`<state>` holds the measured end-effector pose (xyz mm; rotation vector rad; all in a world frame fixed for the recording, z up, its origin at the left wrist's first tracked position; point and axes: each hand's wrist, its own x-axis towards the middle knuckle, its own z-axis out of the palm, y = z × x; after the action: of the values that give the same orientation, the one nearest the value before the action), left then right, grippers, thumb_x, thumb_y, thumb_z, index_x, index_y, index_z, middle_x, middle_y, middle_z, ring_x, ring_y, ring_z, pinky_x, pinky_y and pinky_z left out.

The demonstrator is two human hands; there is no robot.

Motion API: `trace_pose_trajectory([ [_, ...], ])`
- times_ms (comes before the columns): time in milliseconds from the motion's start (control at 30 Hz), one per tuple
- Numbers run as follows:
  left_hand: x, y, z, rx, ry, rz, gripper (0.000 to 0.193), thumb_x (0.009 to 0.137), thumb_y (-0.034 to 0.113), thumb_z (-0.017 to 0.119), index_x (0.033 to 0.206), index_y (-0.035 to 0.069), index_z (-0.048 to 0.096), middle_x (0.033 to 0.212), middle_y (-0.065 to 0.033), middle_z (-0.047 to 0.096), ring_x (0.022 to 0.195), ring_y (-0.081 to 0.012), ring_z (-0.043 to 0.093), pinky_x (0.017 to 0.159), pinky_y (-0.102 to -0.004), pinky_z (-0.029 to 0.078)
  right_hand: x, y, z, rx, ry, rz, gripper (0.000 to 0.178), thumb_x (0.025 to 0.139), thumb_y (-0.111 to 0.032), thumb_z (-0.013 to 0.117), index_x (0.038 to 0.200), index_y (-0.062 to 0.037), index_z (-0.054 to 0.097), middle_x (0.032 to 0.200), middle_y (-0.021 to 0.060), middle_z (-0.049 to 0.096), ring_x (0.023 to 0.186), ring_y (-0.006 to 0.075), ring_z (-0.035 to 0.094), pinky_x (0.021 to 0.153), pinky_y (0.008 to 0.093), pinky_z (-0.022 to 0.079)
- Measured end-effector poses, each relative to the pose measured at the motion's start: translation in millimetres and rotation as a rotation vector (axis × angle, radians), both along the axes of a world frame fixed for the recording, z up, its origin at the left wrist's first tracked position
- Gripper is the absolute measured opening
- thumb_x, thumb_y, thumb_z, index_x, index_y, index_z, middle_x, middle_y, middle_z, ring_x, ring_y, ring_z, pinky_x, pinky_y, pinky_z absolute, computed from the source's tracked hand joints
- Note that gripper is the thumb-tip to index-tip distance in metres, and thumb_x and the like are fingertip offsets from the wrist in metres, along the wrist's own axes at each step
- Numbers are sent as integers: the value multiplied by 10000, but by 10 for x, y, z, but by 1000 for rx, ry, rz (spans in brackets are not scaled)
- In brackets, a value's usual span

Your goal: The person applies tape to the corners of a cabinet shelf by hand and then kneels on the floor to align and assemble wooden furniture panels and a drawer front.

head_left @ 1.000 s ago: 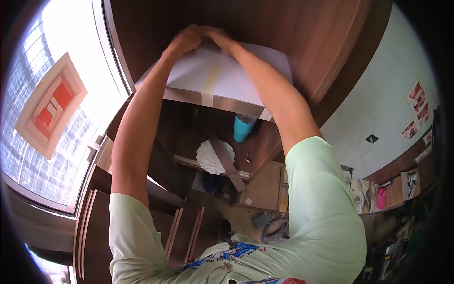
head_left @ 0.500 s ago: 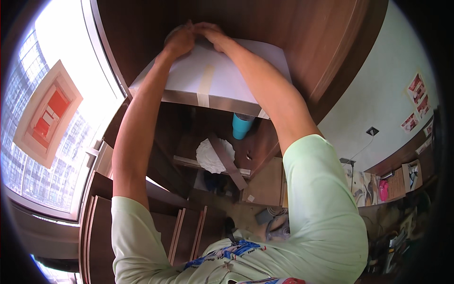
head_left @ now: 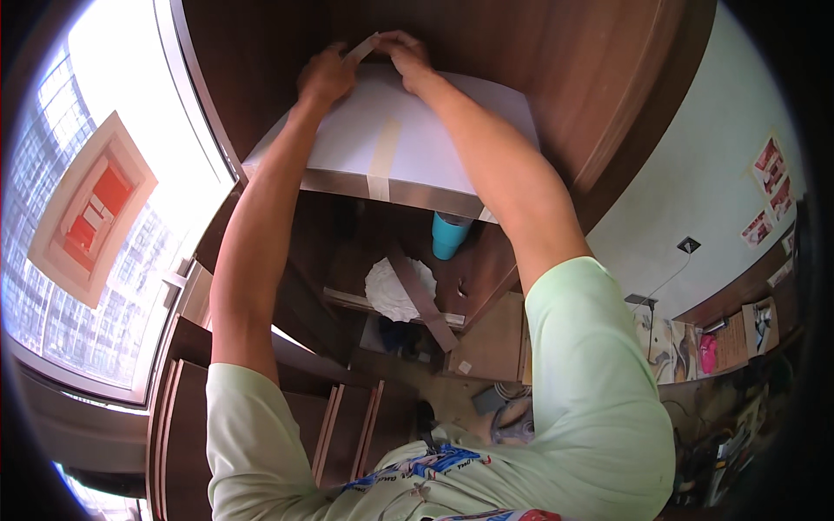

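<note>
At the far side of a white-covered shelf [head_left: 347, 152], inside a dark brown cabinet, both my hands work close together. A short pale strip of masking tape [head_left: 361, 49] stretches between them. My left hand [head_left: 327, 75] is closed at the strip's left end; whatever else sits in its palm is hidden. My right hand [head_left: 407, 57] pinches the other end between its fingers. Another yellowish tape strip [head_left: 383, 156] runs down the middle of the white sheet and folds over the shelf's front edge. A further bit of tape [head_left: 486, 214] is on that edge near the right.
Below the shelf are a turquoise tumbler [head_left: 449, 236], a crumpled white cloth-like item [head_left: 391, 291] and a brown board strip [head_left: 423, 300]. Cabinet walls [head_left: 591, 78] enclose the shelf. A bright window [head_left: 95, 339] is at left; dark panels [head_left: 347, 425] stand lower left.
My hands have drawn slightly apart, and the tape strip now shows stretched between them. My view has shifted a little.
</note>
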<state>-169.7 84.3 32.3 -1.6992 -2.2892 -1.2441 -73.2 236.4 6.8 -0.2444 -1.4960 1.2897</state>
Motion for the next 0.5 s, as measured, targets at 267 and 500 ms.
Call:
trace_pose_trajectory([
  [267,-124,257,-82,5,16,-9,444,917,371,489,1302,162,561,754,-47,710,861,-246,692,859,-377,506,72,-3,66,-107,56,-50,228,782,-141,765,965,-63,655,950,59,685,921,182,655,796,345,468],
  [500,-9,183,-9,-20,80,36,305,919,352,495,1117,170,638,707,-28,700,818,-213,696,835,-362,506,153,78,51,-178,-7,-71,273,784,-218,776,1007,-130,644,1009,11,671,1025,200,633,869,482,426],
])
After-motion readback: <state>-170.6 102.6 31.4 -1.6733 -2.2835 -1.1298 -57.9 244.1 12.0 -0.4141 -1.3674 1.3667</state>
